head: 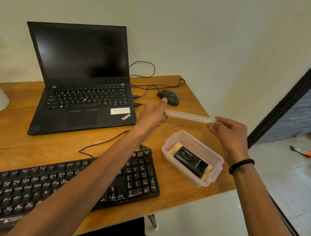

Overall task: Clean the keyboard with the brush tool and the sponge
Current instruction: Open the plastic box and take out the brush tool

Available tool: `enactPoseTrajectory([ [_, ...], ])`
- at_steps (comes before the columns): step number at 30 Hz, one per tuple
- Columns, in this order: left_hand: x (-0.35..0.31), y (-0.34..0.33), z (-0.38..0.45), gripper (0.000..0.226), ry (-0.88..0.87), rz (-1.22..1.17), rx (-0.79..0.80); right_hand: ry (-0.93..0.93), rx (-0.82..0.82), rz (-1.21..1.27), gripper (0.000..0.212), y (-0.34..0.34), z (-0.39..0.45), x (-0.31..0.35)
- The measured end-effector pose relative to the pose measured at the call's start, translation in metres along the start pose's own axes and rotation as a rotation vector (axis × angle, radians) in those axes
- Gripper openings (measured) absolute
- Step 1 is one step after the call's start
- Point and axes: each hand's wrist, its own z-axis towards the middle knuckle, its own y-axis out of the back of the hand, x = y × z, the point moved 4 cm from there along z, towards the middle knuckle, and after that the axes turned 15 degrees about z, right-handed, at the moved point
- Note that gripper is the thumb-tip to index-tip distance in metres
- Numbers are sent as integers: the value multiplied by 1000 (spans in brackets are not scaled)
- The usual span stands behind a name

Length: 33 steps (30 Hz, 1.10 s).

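The black keyboard [63, 183] lay at the near left of the wooden desk [14, 141], well apart from both hands, with a clear box [213, 163] to its right holding a black brush tool [190, 163] on a pale sponge [175, 147]. Farther back stood an open laptop [82, 79] and a mouse [169, 97] before a pale wall. Over the box, the right hand [228, 133] pinched one end of a clear lid [188, 116], while the left hand [152, 115] reached forward at its other end, its grip not discernible.
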Motion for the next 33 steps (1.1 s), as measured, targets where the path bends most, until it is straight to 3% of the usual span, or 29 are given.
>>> enactPoseTrajectory([
  [3, 8, -5, 1, 44, 30, 12, 19, -126, 6, 94, 20, -6, 9, -4],
  [7, 21, -13, 5, 71, 20, 56, 49, -156, 13, 14, 10, -9, 24, -5],
  [10, 22, -19, 2, 44, 4, 124, 73, -141, 39, -94, 10, -11, 37, -9],
  [18, 19, -25, 5, 42, -59, 271, 103, -115, 153, -346, 53, -31, 60, -17],
  [27, 27, -10, 16, 50, -93, 397, 74, -88, 310, -676, 58, -66, 71, -27],
  [33, 20, -20, 4, 48, -230, 479, 52, -73, 267, -584, 59, -52, 74, -24],
])
